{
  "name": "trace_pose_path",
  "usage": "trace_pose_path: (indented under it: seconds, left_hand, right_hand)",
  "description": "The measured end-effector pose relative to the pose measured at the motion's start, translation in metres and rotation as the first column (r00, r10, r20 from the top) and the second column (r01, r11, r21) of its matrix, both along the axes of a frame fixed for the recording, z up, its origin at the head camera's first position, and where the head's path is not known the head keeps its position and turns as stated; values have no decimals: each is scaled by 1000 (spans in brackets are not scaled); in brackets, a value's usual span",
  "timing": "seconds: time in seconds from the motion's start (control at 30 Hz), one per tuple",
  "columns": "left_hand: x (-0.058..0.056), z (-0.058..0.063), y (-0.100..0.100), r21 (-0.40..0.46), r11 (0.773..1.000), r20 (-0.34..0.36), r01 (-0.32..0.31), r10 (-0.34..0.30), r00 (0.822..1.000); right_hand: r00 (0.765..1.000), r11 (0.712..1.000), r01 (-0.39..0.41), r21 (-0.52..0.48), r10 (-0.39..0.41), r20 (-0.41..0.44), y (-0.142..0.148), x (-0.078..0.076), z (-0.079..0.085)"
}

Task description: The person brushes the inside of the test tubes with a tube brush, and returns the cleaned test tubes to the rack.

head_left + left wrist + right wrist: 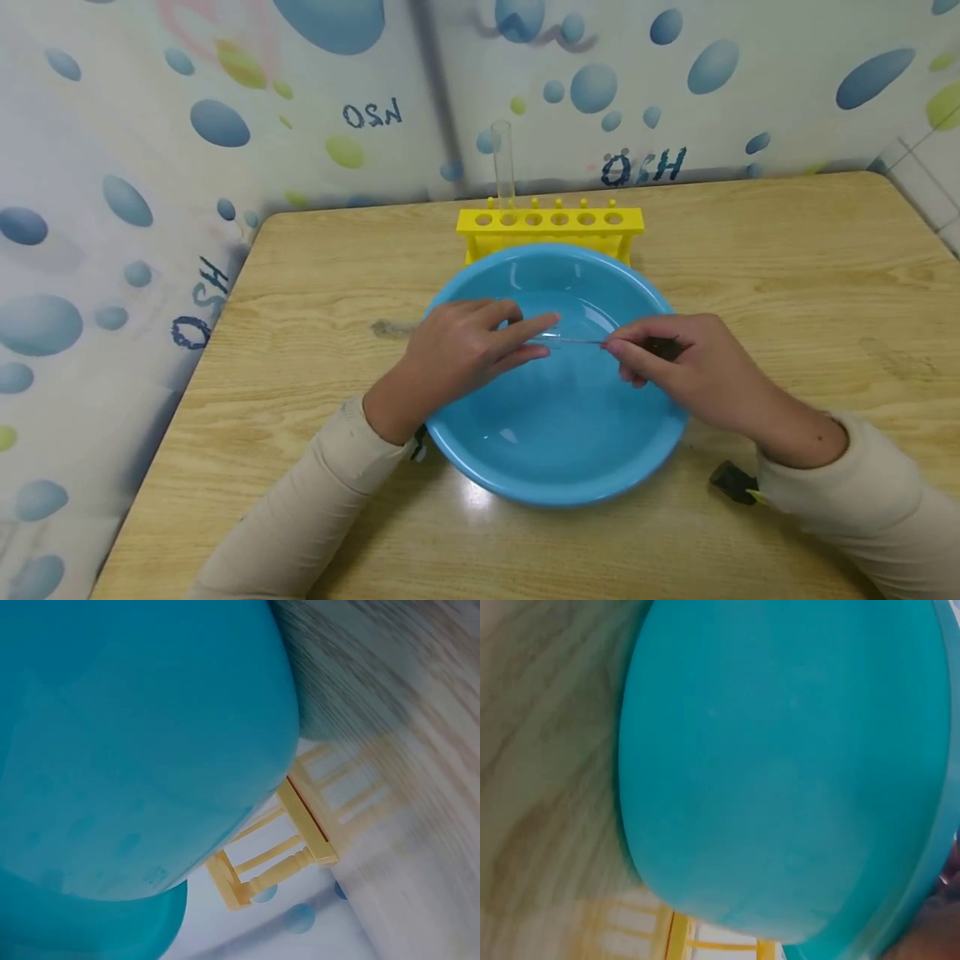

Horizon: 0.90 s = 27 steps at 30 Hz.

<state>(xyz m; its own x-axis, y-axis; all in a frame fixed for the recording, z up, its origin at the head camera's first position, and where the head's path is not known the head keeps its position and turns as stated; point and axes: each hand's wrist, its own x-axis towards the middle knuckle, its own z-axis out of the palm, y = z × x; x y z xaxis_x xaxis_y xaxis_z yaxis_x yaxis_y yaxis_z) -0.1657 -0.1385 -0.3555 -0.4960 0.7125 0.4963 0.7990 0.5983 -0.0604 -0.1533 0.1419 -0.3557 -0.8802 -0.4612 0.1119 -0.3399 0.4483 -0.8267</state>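
Note:
Over the blue basin, my left hand holds a clear glass test tube lying nearly level, index finger and thumb stretched along it. The palm hides most of the tube. Grey bristles of a test tube brush show beyond the left side of that hand. My right hand pinches the brush's thin wire stem near its reddish end, between thumb and index finger. Only a dim edge of the right hand enters the right wrist view; the left wrist view shows no hand.
A yellow test tube rack stands behind the basin, with one upright glass test tube in it. Water glints inside the basin. Beside the right cuff is a small dark object. A patterned wall borders the wooden table.

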Motion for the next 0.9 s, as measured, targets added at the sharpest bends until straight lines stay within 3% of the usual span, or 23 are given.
trace_pose_path:
  seconds: [0.13,0.3,0.47,0.7,0.9]
  left_hand:
    - [-1,-2,0,47,999,41,-20,18,999]
    - [-4,-4,-1,85,996,50,-35,31,998]
    - [-4,-4,-1,76,996,54,-42,38,998]
    - [-4,-3,-2,70,997,65,-42,37,997]
    - [-4,-4,-2,74,997,63,-35,30,998]
  right_hand:
    - [987,1000,15,9,-13,-159,5,-1,0]
    - [919,999,34,5,-29,-394,8,-5,0]
    - [896,1000,25,-8,-26,-443,7,-7,-1]
    - [866,999,-1,50,26,-499,6,-9,-3]
    - [795,995,-4,103,66,-603,8,-10,-5]
